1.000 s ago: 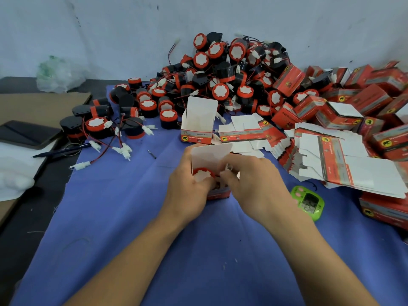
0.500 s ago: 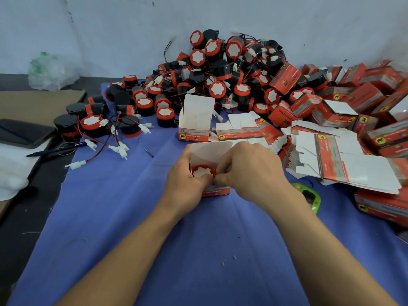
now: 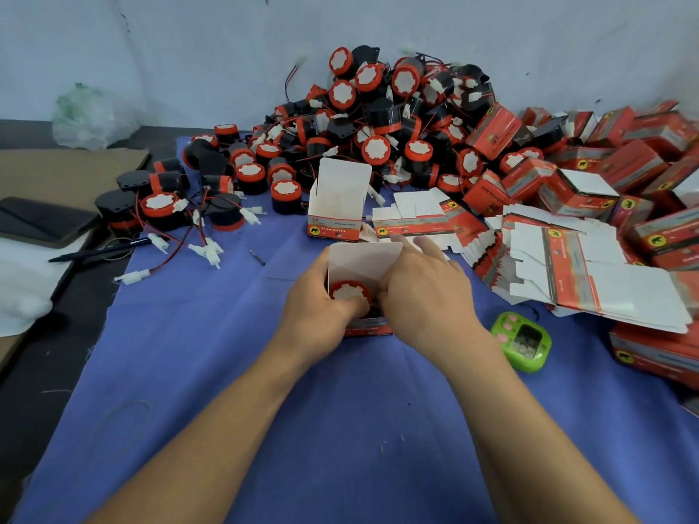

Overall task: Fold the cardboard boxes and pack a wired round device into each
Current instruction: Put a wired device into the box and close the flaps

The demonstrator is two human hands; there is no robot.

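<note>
A scuffed pale wall (image 3: 189, 51) backs a bench draped in blue cloth (image 3: 340, 429). At 12 o'clock lies a heap of black-and-red wired round devices (image 3: 378, 119), and at 3 o'clock are flattened red-and-white cardboard boxes (image 3: 567, 266). At centre, an open white-lined cardboard box (image 3: 365, 259) holds one red-faced round device (image 3: 348, 293). The left hand (image 3: 314, 308) grips its left wall, thumb on the device. The right hand (image 3: 427, 296) lays straight, slightly spread fingers (image 3: 431, 247) along its right wall.

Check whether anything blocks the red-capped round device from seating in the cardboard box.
Nothing visible. The red-capped round device sits inside the red cardboard box; its white lid flap stands upright behind; the left hand touches its cap.
</note>
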